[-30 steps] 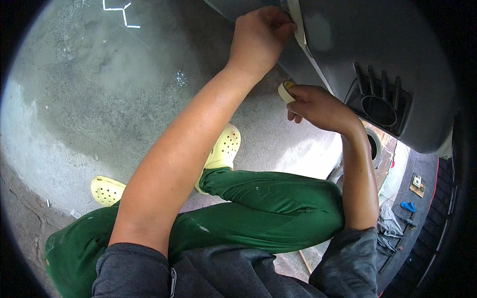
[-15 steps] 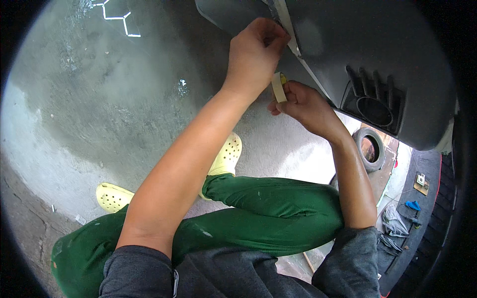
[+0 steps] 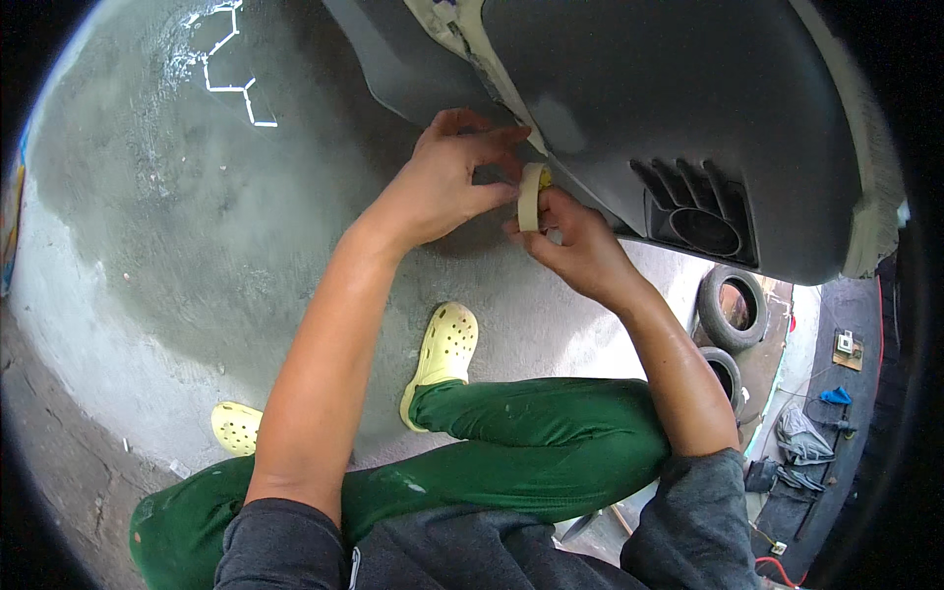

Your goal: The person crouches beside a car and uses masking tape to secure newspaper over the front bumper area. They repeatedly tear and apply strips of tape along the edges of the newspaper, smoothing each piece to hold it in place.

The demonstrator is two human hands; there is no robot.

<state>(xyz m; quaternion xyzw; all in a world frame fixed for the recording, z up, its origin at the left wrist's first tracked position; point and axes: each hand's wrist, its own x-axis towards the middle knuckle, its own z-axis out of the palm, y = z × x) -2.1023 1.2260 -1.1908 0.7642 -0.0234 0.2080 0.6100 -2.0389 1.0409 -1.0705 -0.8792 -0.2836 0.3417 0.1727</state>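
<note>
My right hand (image 3: 582, 244) grips a roll of cream masking tape (image 3: 529, 200), held upright on its edge between thumb and fingers. Close to its left is my left hand (image 3: 444, 177), with thumb and fingers apart and a gap between them. The left fingertips reach the edge of a dark grey moulded panel (image 3: 678, 88), and the left thumb comes near the roll. Pale tape (image 3: 500, 81) runs along the slanting seam of the panel, ending near my left fingertips. Whether a tape end lies under those fingertips is hidden.
Slatted vents and a round recess (image 3: 704, 229) mark the panel's lower corner. Two tyres (image 3: 734, 308) lie at the right, beside a dark mat (image 3: 836, 315) with cables and a blue cloth (image 3: 836, 395). My yellow clogs (image 3: 447, 344) stand on the concrete floor (image 3: 295, 265).
My left hand has come down and left from the seam, its fingers spreading from a pinch. My right hand with the tape roll has shifted slightly left and down. More of the panel shows.
</note>
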